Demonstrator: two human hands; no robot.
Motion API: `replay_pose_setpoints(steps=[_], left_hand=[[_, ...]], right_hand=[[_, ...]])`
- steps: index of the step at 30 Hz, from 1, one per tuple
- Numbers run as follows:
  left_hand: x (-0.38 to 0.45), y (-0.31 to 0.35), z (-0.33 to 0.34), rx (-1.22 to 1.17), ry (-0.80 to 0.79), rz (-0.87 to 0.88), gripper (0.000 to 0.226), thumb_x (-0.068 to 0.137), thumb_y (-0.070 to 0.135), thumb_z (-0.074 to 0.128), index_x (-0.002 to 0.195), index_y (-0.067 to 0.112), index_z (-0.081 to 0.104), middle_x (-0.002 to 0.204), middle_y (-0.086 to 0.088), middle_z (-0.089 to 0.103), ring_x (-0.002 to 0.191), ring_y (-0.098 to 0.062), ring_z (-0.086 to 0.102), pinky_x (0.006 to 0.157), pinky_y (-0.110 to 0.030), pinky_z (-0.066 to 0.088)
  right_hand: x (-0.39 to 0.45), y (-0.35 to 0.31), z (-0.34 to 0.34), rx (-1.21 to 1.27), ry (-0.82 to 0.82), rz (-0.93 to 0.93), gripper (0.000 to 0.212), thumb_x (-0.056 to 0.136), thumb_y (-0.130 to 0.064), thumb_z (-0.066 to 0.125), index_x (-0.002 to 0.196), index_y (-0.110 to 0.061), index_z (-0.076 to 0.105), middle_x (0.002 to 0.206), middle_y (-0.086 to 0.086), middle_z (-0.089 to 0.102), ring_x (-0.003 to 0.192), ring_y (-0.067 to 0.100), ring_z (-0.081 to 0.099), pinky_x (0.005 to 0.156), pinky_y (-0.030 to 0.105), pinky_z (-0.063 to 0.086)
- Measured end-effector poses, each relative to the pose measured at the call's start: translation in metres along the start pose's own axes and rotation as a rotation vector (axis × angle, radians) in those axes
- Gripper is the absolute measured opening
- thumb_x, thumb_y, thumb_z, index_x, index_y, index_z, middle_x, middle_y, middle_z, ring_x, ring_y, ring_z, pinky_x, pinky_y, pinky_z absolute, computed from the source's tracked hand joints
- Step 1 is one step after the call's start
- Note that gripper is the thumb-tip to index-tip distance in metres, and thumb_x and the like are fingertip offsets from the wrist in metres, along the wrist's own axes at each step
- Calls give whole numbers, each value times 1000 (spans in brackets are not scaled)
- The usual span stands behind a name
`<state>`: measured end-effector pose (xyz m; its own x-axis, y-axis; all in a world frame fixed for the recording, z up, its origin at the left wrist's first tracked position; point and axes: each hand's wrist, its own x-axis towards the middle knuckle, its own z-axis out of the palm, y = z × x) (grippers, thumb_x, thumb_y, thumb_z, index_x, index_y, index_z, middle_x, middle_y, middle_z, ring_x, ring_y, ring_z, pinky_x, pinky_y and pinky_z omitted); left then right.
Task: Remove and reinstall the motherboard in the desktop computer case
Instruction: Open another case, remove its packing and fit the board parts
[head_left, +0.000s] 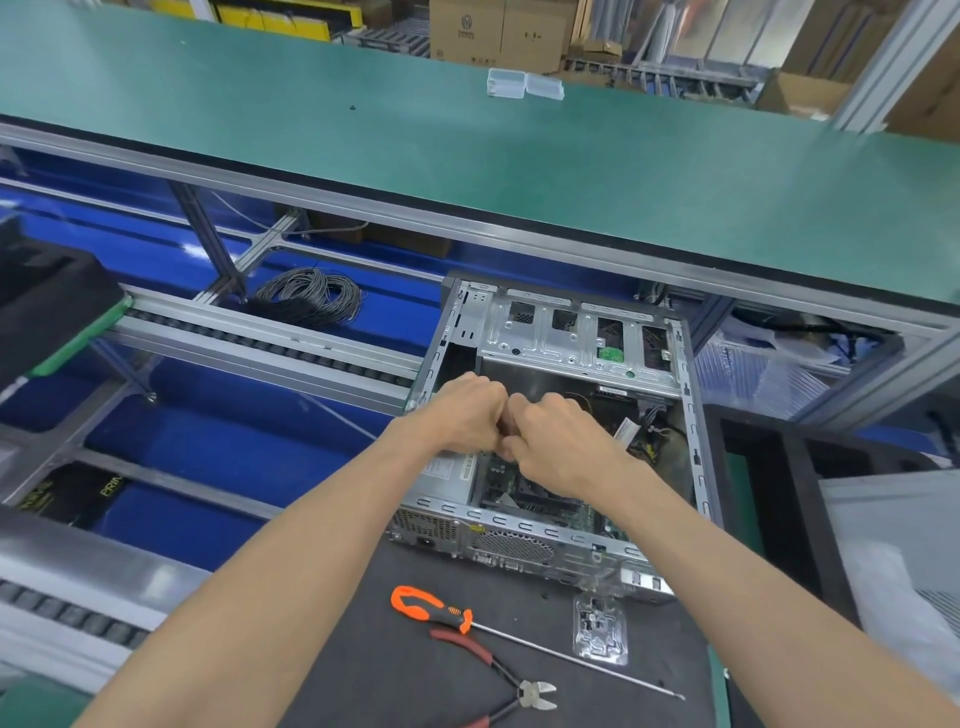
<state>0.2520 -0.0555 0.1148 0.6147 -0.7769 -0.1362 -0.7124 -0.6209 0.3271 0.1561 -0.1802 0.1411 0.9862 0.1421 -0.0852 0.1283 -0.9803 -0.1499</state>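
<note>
An open grey desktop computer case (545, 535) lies on a dark mat, its rear ports facing me. The green motherboard (524, 493) shows inside it, partly hidden by my arms. My left hand (462, 410) and my right hand (558, 441) are together above the case interior, fingers curled and knuckles touching. They seem to pinch something small between them, but what it is stays hidden. The silver drive cage (561, 332) fills the far end of the case.
An orange-handled screwdriver (431, 608), red-handled cutters (498, 675) and a clear plastic blister (600, 629) lie on the dark mat (395, 649) in front of the case. A green shelf (467, 145) overhangs the bench. A coil of black cable (311, 296) lies at the back left.
</note>
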Motion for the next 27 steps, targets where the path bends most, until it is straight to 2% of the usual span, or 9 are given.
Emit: replay_pose_setpoints(steps=[4,8,10,13,15,17,19,22,27], left_hand=[[-5,-1,-1,31,-80,22,31,77,21,75,59,27,51,59,12,52,72,-22,53,94,-36,38],[-11,-7,-5,-136,-103,42,41,73,33,86,45,45,58,51,26,56,67,-2,53,77,-20,33],[-15,-5,-7,-195,-117,36,23,71,42,86,57,45,68,60,22,63,71,0,56,80,-22,35],[-17,-3,-3,-196,-80,-1,22,75,43,82,83,24,74,74,4,69,85,-17,54,94,-33,37],[-17,-2,-1,-188,-61,-62,18,80,24,76,74,15,61,76,-7,64,96,-25,50,96,-39,42],[-19,-2,2,-181,-47,-86,24,79,12,68,62,18,52,69,-2,57,101,-29,50,99,-41,42],[-21,1,2,-192,13,-70,38,77,21,73,47,25,52,54,12,53,84,-19,53,102,-39,38],[-23,9,2,-248,72,-50,25,64,45,74,44,43,60,50,22,57,65,-7,48,97,-37,39],[-18,6,10,-183,81,-99,25,65,53,83,66,33,67,75,14,66,95,-19,54,100,-40,36]], right_hand=[[5,-10,2,-2,-36,45,22,95,-22,54,112,-7,53,75,1,36,79,35,55,62,36,37],[4,-3,-12,6,-196,-145,14,88,-8,59,97,-16,52,86,3,56,79,28,56,62,37,42],[2,0,-18,2,-240,-185,26,85,-1,57,98,-19,45,95,1,56,79,24,57,62,37,46],[-2,-1,-19,-79,-169,-170,30,94,-21,56,101,-24,26,95,1,54,64,21,52,55,38,43],[-5,-2,-16,-125,-63,-167,27,102,-41,42,99,-24,21,92,1,57,55,20,47,54,38,41],[-7,-4,-15,-102,-23,-146,26,105,-47,30,105,-21,24,91,3,62,59,27,53,56,39,41],[-8,-3,-14,-68,-6,-100,28,106,-48,27,103,-20,28,93,5,64,73,34,61,59,38,40],[-10,-2,-13,-39,82,-43,25,103,-41,42,94,-19,33,93,5,60,80,33,61,60,36,37],[-10,-5,-10,-12,65,-116,15,95,-23,64,99,-19,50,91,-2,51,80,26,58,66,33,35]])
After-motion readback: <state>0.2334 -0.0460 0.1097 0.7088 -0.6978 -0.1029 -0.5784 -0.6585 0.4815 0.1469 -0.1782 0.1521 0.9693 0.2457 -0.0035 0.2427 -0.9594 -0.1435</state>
